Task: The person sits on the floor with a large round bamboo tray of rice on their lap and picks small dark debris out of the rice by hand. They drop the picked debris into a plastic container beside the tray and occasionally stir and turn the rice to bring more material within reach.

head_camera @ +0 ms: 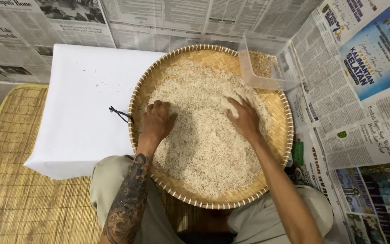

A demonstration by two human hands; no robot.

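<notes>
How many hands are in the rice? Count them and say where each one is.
2. The left hand lies flat on the rice at the left of the woven tray; the right hand presses near its upper right.

This looks like a home floor set up for food sorting by hand, not a fitted kitchen or a shop. Sheets of newspaper [353, 113] are spread over the ground and up the far side as a makeshift cover. A woven reed mat [19, 199] lies on the floor at the left, with a white cloth [82, 113] laid partly over it. The person sits low, knees just beside a round woven bamboo tray [276, 101] full of rice [204, 135], with a clear plastic container [267, 68] resting on the tray's far rim.
</notes>
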